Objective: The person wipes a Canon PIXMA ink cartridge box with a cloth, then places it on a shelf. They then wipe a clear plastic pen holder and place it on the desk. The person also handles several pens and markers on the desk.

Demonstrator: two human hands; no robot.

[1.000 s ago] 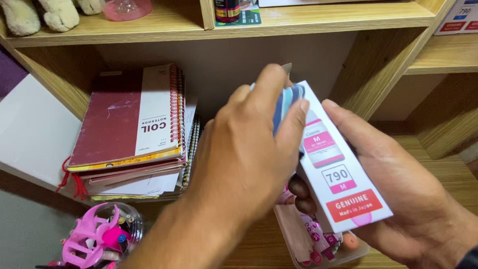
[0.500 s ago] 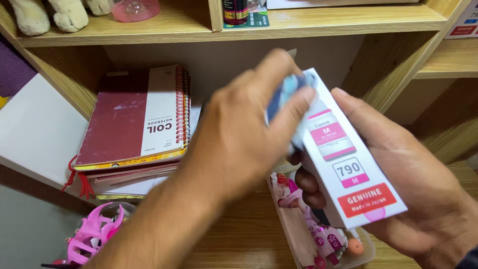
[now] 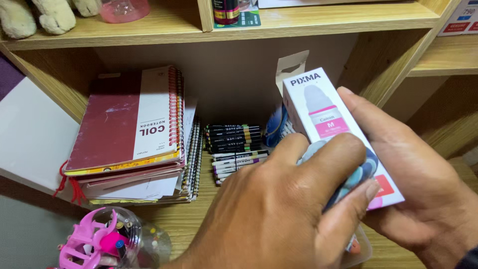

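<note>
Shelf unit [image 3: 318, 20], wooden, me looking into the lower bay. Stack of notebooks [image 3: 132, 134] sits at the bay's left side, red spiral one on top. Row of markers [image 3: 234, 144] lies against the back wall, mid-bay; it was hidden behind my arm half a second ago and is in view now.

My right hand [image 3: 428, 189] is wrapped around a white carton [image 3: 326, 117] with a pink bottle printed on it. Carton is held in the air in front of the bay's right half, top flap open, tilted up toward the back wall.

My left hand [image 3: 284, 214] is closed on a blue-grey cloth [image 3: 356, 174], pressing it onto the carton's front face. A second ago the cloth was up at the carton's top end; now it's down at the near end, covering the lower label. So the wipe has run the full length of that face. Other faces I can't see.

Pink toy [image 3: 92, 239] in a clear tub, near-left corner. Clear tray [image 3: 361, 246] under my hands, mostly hidden.
</note>
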